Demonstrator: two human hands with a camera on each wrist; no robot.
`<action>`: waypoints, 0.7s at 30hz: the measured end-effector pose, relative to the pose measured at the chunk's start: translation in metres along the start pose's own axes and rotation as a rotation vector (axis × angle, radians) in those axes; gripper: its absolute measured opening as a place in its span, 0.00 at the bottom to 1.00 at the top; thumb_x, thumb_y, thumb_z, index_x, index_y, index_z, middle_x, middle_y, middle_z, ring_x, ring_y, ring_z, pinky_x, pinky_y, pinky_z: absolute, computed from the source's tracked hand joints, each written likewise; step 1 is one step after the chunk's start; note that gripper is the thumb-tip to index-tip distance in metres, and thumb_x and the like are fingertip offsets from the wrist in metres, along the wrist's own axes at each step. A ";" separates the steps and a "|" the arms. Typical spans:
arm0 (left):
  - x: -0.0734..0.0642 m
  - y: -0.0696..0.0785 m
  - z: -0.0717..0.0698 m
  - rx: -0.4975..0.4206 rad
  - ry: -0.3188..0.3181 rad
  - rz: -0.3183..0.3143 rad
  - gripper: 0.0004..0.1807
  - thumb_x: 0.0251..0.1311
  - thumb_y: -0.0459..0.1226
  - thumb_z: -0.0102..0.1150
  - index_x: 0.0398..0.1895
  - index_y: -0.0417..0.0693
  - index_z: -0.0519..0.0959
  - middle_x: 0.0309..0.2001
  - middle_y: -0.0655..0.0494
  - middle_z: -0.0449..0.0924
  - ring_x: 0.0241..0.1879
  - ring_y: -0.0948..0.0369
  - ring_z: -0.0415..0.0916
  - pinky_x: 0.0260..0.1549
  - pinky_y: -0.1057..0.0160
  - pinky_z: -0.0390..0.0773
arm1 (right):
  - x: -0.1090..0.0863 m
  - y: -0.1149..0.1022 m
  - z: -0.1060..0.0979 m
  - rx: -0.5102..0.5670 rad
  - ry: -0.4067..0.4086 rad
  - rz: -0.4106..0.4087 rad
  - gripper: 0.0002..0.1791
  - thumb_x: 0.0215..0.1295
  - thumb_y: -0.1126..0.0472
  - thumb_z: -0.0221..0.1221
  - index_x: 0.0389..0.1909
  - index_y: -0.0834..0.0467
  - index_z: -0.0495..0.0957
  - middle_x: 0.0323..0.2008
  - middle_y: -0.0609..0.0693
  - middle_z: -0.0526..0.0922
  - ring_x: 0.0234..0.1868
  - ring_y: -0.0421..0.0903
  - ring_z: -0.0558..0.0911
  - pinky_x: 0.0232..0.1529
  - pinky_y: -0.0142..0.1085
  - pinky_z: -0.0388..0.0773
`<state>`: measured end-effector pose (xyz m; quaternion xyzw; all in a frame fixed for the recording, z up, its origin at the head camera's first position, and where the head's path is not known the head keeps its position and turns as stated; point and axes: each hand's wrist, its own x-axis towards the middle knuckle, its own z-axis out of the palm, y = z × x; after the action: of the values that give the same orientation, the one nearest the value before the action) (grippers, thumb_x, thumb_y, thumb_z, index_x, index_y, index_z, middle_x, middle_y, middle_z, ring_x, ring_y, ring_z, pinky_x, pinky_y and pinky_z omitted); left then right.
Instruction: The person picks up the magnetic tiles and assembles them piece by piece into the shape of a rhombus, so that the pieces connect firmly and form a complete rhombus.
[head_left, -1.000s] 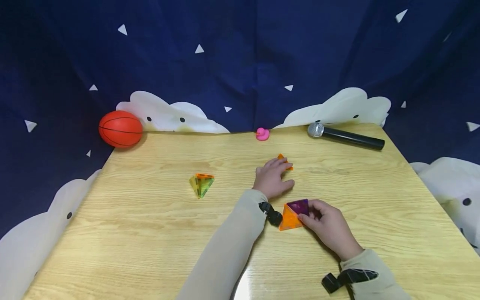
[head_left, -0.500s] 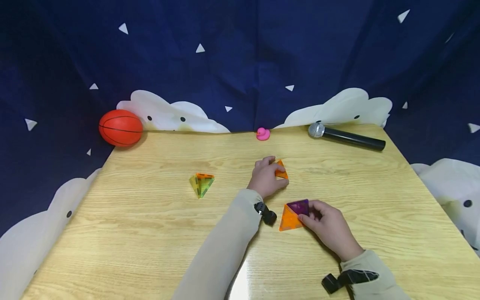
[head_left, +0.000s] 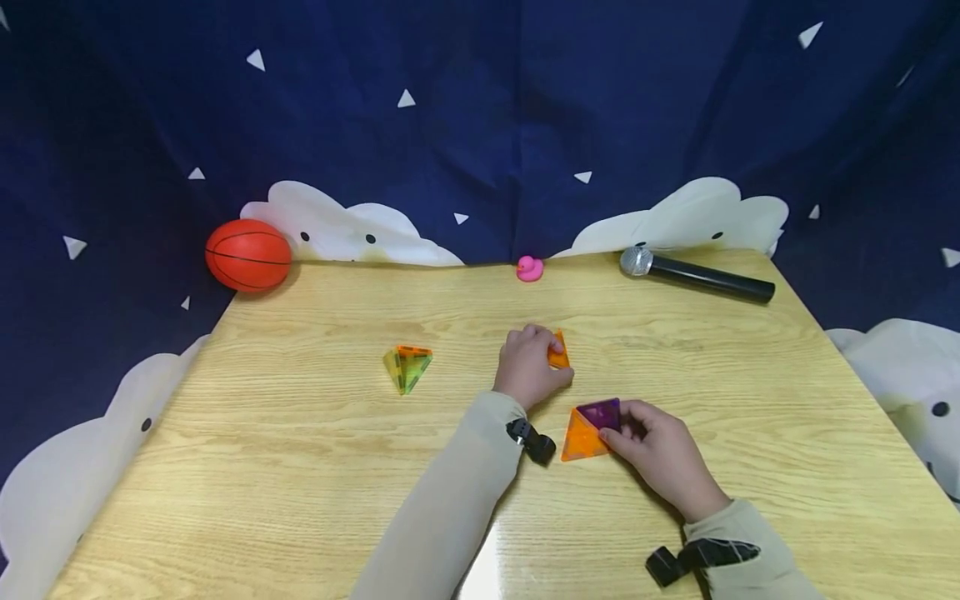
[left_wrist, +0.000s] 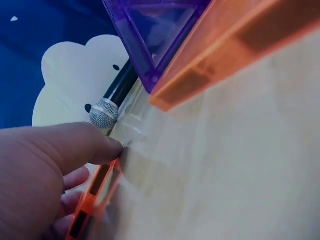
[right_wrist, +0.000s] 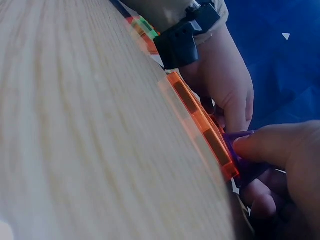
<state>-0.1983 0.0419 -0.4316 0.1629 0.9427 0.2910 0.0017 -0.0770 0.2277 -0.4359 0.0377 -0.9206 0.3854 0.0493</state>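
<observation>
Head view, farther orange triangle (head_left: 558, 359), tip away

The left sleeve (head_left: 438, 508) and right sleeve (head_left: 768, 577) are plain beige and softly creased; the left hand (head_left: 529, 369) and right hand (head_left: 663, 458) are bare. Worn over the fabric, the left strap (head_left: 517, 430) and right strap (head_left: 714, 551) are black, the latter with fine pale lines; each bears a black, box-shaped camera (head_left: 541, 450).

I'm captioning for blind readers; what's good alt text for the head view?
A person's right hand holds a purple-and-orange shape at a wood-grain table; the left hand grips an orange triangle. A yellow, green and orange shape sits left; behind are a red ball, pink duck and microphone.
</observation>
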 end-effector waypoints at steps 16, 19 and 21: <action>-0.020 -0.021 -0.007 -0.425 -0.036 0.019 0.23 0.56 0.46 0.73 0.53 0.57 0.77 0.56 0.63 0.75 0.55 0.61 0.68 0.58 0.62 0.72 | -0.001 0.001 0.002 0.019 -0.001 0.005 0.10 0.61 0.64 0.70 0.42 0.58 0.82 0.26 0.46 0.76 0.27 0.42 0.72 0.28 0.31 0.70; -0.027 -0.021 -0.011 -0.476 -0.086 0.025 0.22 0.57 0.45 0.72 0.53 0.57 0.77 0.56 0.64 0.75 0.54 0.61 0.69 0.59 0.61 0.71 | -0.001 0.000 0.001 0.013 0.003 -0.007 0.10 0.60 0.64 0.70 0.42 0.58 0.82 0.26 0.45 0.76 0.27 0.42 0.72 0.28 0.31 0.70; -0.033 -0.020 -0.013 -0.499 -0.118 0.036 0.21 0.57 0.45 0.72 0.54 0.58 0.78 0.55 0.64 0.76 0.54 0.61 0.70 0.59 0.60 0.71 | -0.001 0.000 0.000 0.008 0.005 -0.012 0.10 0.60 0.64 0.70 0.41 0.58 0.82 0.26 0.45 0.76 0.27 0.42 0.72 0.28 0.31 0.70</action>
<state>-0.1743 0.0094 -0.4350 0.1909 0.8371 0.5044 0.0918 -0.0761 0.2282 -0.4360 0.0423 -0.9187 0.3891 0.0537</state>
